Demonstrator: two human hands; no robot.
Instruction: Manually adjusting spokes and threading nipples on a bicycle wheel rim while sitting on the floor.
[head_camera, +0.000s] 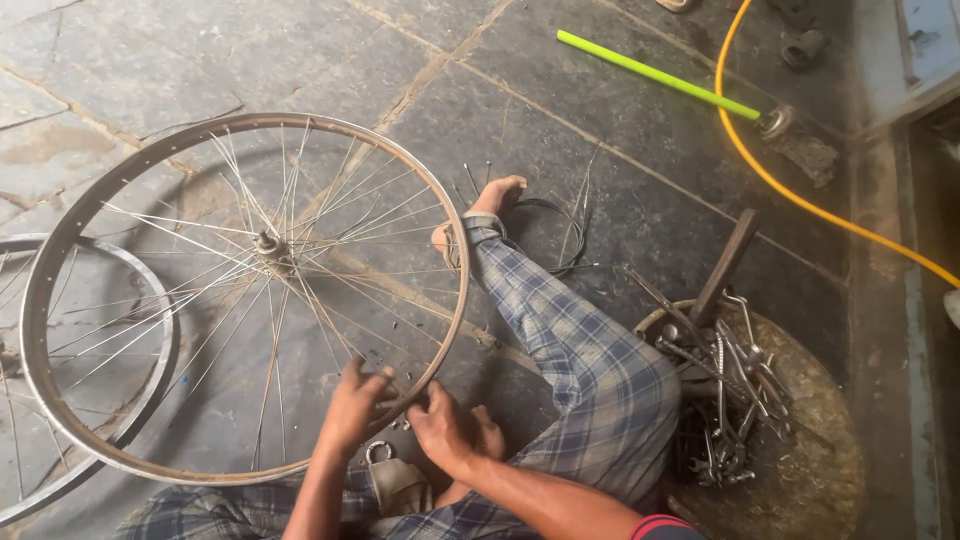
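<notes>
A bare bicycle wheel rim with thin steel spokes and a central hub stands tilted on the stone floor in front of me. My left hand reaches in among the spokes near the rim's lower right edge, fingers curled around a spoke. Just right of it, my right hand touches the rim from outside, fingers pinched at the rim's edge. My leg in checked trousers stretches out to the right of the wheel, the bare foot beyond the rim.
A second rim lies behind at the left. Loose spokes lie by the foot. A round pan at right holds spanners and a hammer. A green stick and a yellow hose cross the floor farther off.
</notes>
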